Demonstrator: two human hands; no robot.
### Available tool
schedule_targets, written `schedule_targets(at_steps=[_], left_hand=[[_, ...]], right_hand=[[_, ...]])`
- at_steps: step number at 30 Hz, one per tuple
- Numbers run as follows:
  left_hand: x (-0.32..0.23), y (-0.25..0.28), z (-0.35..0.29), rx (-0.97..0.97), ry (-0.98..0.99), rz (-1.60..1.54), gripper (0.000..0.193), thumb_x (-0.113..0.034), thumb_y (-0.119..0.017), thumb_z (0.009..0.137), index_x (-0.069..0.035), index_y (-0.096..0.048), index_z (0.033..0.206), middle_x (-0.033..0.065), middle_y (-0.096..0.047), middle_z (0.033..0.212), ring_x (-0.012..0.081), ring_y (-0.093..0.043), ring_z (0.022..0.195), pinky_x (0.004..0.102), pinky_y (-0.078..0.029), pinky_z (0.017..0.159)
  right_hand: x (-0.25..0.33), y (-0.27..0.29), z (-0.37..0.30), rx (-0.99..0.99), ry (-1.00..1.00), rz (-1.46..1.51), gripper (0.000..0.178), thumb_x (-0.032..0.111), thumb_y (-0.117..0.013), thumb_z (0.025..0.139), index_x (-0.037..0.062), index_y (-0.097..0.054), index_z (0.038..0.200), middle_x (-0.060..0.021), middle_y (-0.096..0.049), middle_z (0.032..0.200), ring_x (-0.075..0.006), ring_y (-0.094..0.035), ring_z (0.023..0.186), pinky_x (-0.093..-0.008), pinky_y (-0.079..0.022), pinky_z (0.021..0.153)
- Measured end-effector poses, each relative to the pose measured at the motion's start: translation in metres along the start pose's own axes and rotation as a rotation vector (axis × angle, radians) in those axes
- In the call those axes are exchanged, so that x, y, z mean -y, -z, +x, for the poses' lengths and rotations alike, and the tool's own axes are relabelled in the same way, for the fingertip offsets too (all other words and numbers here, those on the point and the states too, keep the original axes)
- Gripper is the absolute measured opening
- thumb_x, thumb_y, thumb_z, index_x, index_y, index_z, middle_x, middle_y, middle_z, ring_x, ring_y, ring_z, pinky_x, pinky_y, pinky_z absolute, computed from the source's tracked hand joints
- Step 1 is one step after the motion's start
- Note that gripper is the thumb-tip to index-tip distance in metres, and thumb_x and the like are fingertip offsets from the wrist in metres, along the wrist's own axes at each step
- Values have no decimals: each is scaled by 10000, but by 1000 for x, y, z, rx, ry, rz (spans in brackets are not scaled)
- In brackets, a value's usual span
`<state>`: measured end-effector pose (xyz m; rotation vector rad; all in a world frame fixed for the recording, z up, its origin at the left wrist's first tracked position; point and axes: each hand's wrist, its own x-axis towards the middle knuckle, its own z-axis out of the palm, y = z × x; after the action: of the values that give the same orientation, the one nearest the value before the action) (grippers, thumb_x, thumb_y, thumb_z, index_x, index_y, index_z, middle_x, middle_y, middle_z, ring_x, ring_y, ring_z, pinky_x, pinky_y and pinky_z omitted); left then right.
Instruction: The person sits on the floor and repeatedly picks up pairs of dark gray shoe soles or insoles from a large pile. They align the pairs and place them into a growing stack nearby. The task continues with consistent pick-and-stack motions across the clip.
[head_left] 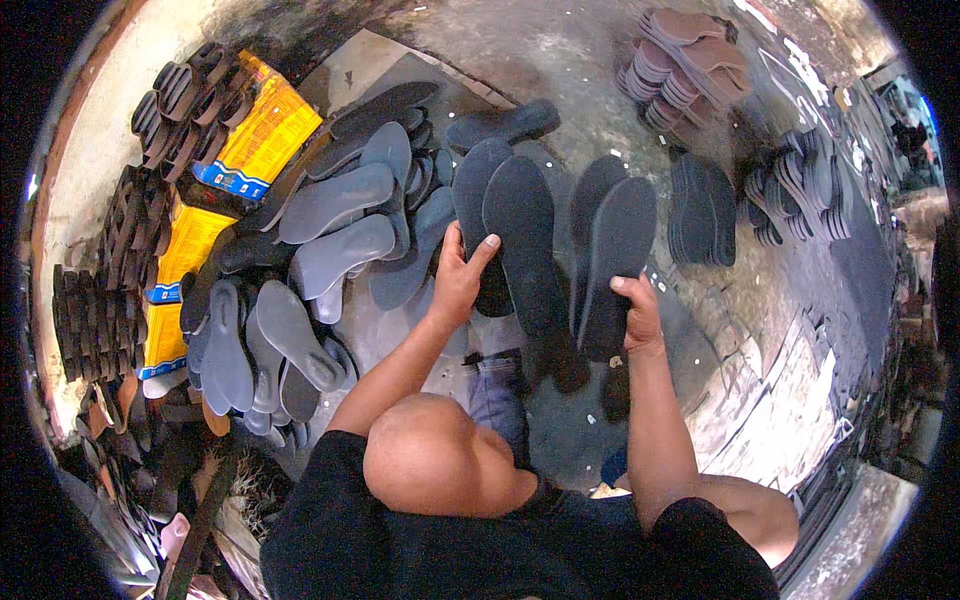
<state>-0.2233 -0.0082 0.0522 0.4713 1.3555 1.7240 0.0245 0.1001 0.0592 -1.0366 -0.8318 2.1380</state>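
Observation:
My left hand [462, 280] grips two dark foam shoe soles [520, 230] by their inner edge, its thumb lying across them. They overlap and stand slightly fanned. On the other side, my right hand [642, 312] is closed on two more dark soles [622, 245], thumb on the upper face and fingers mostly hidden behind. A small gap separates the two pairs. To the left of my left hand lies a loose heap of grey soles [340, 200], some stacked and some tilted. Just beyond the held soles, a dark sole [503, 124] lies on the floor.
Stacked brown soles [690, 65] stand far right, with a dark stack [700, 210] and grey soles [800, 190] nearer. Along the left wall are yellow packages [270, 125] and piles of dark heel-like blocks [100, 320]. Pale sheets [780, 400] cover floor at right.

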Motion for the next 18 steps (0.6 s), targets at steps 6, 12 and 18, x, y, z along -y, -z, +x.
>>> schedule_targets(at_steps=[6, 12, 18], left_hand=[[-5, -5, -7, 22, -70, 123, 410, -167, -693, 1016, -22, -500, 1347, 77, -646, 1278, 161, -603, 1177, 336, -461, 1043], [-4, -8, -14, 72, -66, 87, 445, -156, -671, 1024, -25, -481, 1405, 87, -621, 1344, 169, -583, 1229, 341, -439, 1081], [-22, -7, -17, -69, 68, -150, 416, -231, -507, 1087, -29, -476, 1450, 139, -629, 1357, 246, -650, 1186, 385, -491, 1051]], right_hand=[[-10, -12, -5, 19, -14, 12, 535, 109, -664, 837, 33, -561, 1356, -113, -704, 1148, -279, -714, 1006, -410, -605, 884], [-18, -17, -7, 13, -112, -54, 592, 110, -696, 847, 43, -522, 1409, -108, -681, 1206, -272, -696, 1050, -406, -580, 933], [-8, -45, -11, -28, 95, -244, 674, 176, -725, 898, 12, -422, 1477, -121, -602, 1349, -257, -607, 1199, -373, -473, 1056]])
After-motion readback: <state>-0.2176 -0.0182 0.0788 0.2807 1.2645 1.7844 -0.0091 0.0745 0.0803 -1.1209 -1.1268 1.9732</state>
